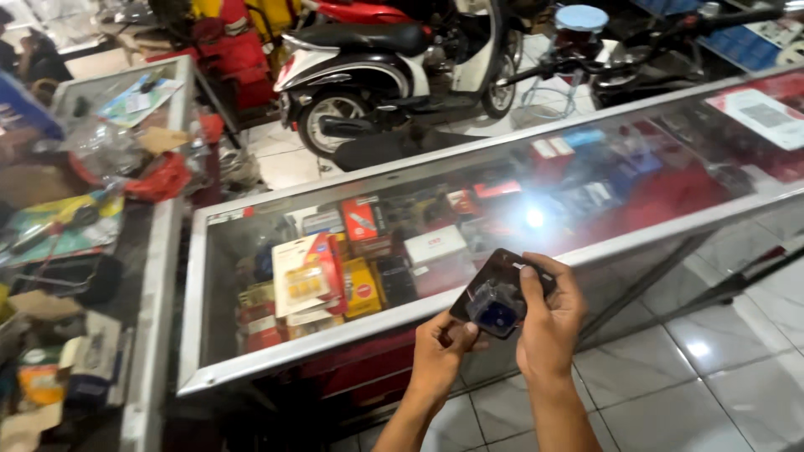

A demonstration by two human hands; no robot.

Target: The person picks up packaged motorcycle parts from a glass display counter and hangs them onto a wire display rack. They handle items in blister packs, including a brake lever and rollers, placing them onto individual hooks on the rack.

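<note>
Head view: dark lamp part (497, 300) held in air above glass table (276, 356) edge. Left hand (440, 351) pinching lower corner, right hand (548, 318) clamped over side. Step judged: inspection; next calls for steady two-handed turning.

A long glass display counter (469, 180) with a metal frame crosses the view. Inside it, near the left end, lie small boxes in red, yellow and white (335, 259). Beyond its far edge stands a black and white scooter (394, 67) on the tiled floor (720, 368). At the left, a second glass counter (159, 251) carries papers, a red cloth (159, 177) and loose items.
</note>
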